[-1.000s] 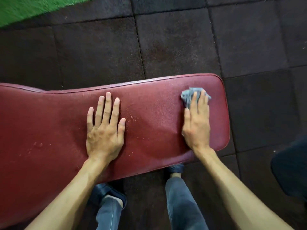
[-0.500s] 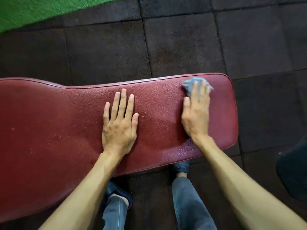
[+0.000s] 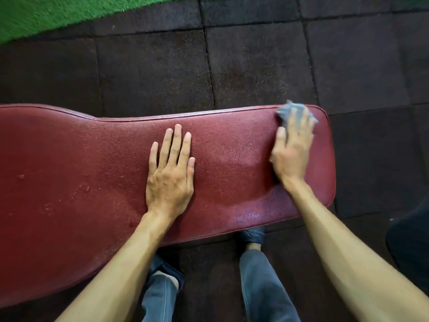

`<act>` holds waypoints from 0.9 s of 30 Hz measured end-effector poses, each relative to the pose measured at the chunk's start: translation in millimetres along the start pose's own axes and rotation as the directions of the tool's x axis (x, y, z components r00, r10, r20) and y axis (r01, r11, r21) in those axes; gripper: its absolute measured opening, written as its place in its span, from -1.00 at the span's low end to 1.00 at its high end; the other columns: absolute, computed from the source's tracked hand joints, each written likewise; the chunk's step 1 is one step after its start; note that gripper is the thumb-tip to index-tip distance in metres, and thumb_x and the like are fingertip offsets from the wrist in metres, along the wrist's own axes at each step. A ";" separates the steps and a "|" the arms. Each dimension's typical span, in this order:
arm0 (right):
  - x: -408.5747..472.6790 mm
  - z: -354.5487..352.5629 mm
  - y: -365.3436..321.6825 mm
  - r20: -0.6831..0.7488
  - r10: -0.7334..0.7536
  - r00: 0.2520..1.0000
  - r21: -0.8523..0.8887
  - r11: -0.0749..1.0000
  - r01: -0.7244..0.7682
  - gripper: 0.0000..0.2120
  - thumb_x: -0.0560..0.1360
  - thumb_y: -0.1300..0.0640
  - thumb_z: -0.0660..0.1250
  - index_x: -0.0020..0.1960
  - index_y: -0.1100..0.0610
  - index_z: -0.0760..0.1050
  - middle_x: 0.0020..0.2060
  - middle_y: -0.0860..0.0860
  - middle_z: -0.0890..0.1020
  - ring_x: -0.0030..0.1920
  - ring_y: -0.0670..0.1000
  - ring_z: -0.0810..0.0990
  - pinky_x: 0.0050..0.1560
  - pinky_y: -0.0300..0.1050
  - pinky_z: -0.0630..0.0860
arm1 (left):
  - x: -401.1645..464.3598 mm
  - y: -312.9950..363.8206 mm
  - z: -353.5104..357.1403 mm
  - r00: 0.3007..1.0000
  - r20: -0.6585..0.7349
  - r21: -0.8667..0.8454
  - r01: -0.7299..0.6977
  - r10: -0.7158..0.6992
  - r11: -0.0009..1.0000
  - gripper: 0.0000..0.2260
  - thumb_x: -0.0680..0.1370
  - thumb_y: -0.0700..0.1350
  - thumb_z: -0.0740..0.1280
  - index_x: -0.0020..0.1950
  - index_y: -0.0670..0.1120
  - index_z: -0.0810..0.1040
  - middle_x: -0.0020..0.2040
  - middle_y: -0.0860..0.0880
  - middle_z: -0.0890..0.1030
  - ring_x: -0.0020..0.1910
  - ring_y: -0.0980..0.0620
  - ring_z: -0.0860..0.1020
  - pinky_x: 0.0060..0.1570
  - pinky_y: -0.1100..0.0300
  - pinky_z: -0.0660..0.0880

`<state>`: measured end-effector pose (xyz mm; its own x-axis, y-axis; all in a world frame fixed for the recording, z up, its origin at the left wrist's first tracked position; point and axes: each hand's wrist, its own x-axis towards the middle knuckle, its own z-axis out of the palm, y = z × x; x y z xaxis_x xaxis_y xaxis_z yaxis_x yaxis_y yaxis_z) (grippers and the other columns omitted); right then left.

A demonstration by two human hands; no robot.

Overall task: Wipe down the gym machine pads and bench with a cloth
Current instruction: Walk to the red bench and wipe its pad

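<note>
A long dark red padded bench (image 3: 81, 163) runs across the view, its narrow end at the right. My right hand (image 3: 291, 149) presses a crumpled grey-blue cloth (image 3: 284, 110) flat onto the bench's far right corner; the cloth pokes out past my fingertips at the far edge. My left hand (image 3: 171, 173) lies flat on the middle of the bench, fingers spread, holding nothing. Small droplets and a wet sheen show on the pad at the left and along the near edge.
Dark rubber floor tiles (image 3: 255, 66) surround the bench. Green turf (image 3: 34, 15) lies at the far left. My legs in blue trousers (image 3: 262, 287) and dark shoes stand under the near edge. A dark object (image 3: 411, 247) sits at the right edge.
My right hand has slid the cloth away from me, up to the far edge of the bench's right end. My left hand has stayed flat on the pad.
</note>
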<state>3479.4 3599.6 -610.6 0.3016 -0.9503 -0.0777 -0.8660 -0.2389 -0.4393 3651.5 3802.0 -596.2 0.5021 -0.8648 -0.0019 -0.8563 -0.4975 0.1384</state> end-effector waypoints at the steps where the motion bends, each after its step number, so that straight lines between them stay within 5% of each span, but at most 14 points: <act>1: -3.3 10.2 -23.0 0.018 -0.085 0.996 -0.013 0.996 0.085 -0.47 0.60 0.03 0.00 0.56 0.05 0.10 0.57 0.10 0.09 0.57 0.16 -0.02 0.54 0.21 0.00 | 0.6 0.3 0.0 1.000 -0.007 -0.003 -0.005 0.005 1.000 -0.54 0.71 -0.02 -0.02 0.62 -0.07 0.10 0.64 -0.05 0.08 0.63 0.00 0.03 0.58 -0.07 0.06; 4: -68.7 21.2 -61.6 0.141 -0.389 0.910 -0.014 0.919 0.395 -0.50 0.62 0.03 0.04 0.55 0.01 0.13 0.57 0.06 0.09 0.58 0.10 -0.02 0.55 0.11 -0.02 | 1.4 -3.0 -3.4 0.999 -0.036 -0.091 0.002 -0.005 0.996 -0.56 0.70 -0.05 0.00 0.59 -0.09 0.19 0.62 -0.05 0.16 0.61 0.02 0.10 0.58 -0.03 0.07; 9: -142.3 -17.2 31.0 0.337 -0.666 0.665 -0.054 0.692 0.720 -0.54 0.65 0.05 0.08 0.54 -0.03 0.16 0.54 0.05 0.19 0.56 0.08 0.13 0.46 0.22 0.24 | 2.2 -8.2 -7.5 0.998 -0.065 -0.222 -0.026 0.012 0.975 -0.57 0.70 -0.09 0.00 0.55 -0.15 0.28 0.59 -0.08 0.23 0.60 0.00 0.16 0.58 -0.02 0.08; 12: -110.4 -25.9 52.1 0.295 -0.442 0.847 -0.082 0.871 0.483 -0.51 0.62 0.04 0.04 0.55 -0.04 0.10 0.55 0.04 0.15 0.56 0.06 0.09 0.46 0.28 0.18 | 2.7 -3.2 -6.5 0.997 -0.077 -0.207 -0.003 -0.013 0.978 -0.58 0.71 -0.08 0.00 0.55 -0.15 0.28 0.59 -0.09 0.23 0.60 0.00 0.16 0.58 -0.04 0.09; 15: -62.3 0.1 -9.8 0.140 -0.139 0.980 -0.077 0.986 0.151 -0.48 0.61 0.02 -0.03 0.56 0.02 0.08 0.57 0.07 0.08 0.58 0.10 -0.02 0.52 0.22 0.07 | 3.2 -4.9 -6.8 0.996 -0.086 -0.283 -0.005 -0.020 0.959 -0.58 0.70 -0.10 0.01 0.54 -0.16 0.30 0.59 -0.10 0.25 0.59 0.00 0.17 0.58 -0.02 0.08; 19: -76.0 35.8 -97.3 0.156 -0.306 0.939 0.003 0.951 0.310 -0.50 0.61 0.05 0.06 0.54 0.03 0.15 0.57 0.08 0.12 0.57 0.14 0.00 0.54 0.15 0.06 | 2.3 -19.3 -19.2 0.988 -0.126 -0.499 0.016 -0.091 0.867 -0.61 0.69 -0.20 0.06 0.51 -0.24 0.32 0.55 -0.17 0.31 0.58 -0.08 0.21 0.57 -0.01 0.15; 24: -137.5 22.3 -104.7 0.351 -0.518 0.780 0.348 0.845 0.405 -0.53 0.63 0.07 0.12 0.54 0.01 0.18 0.58 0.02 0.05 0.58 0.00 -0.07 0.57 0.05 -0.02 | -21.6 -65.9 -46.7 0.936 -0.171 -0.452 0.202 -0.306 0.869 -0.59 0.69 -0.15 0.04 0.53 -0.23 0.30 0.56 -0.16 0.29 0.59 -0.09 0.18 0.55 -0.09 0.16; 27: -121.4 9.2 -81.4 0.251 -0.445 0.860 0.383 0.861 0.334 -0.54 0.64 0.08 0.13 0.52 0.05 0.23 0.57 0.07 0.10 0.58 0.03 0.00 0.56 0.09 0.06 | -35.2 -49.6 -51.5 0.955 -0.115 -0.411 0.205 -0.274 0.888 -0.57 0.68 -0.10 0.03 0.54 -0.20 0.30 0.58 -0.14 0.26 0.60 -0.05 0.15 0.54 -0.14 0.14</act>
<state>3517.0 3736.3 -573.7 0.7447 -0.6604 -0.0963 -0.4926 -0.4466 -0.7469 3682.6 3860.5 -552.0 0.7280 -0.6815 0.0744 -0.6081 -0.5918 0.5292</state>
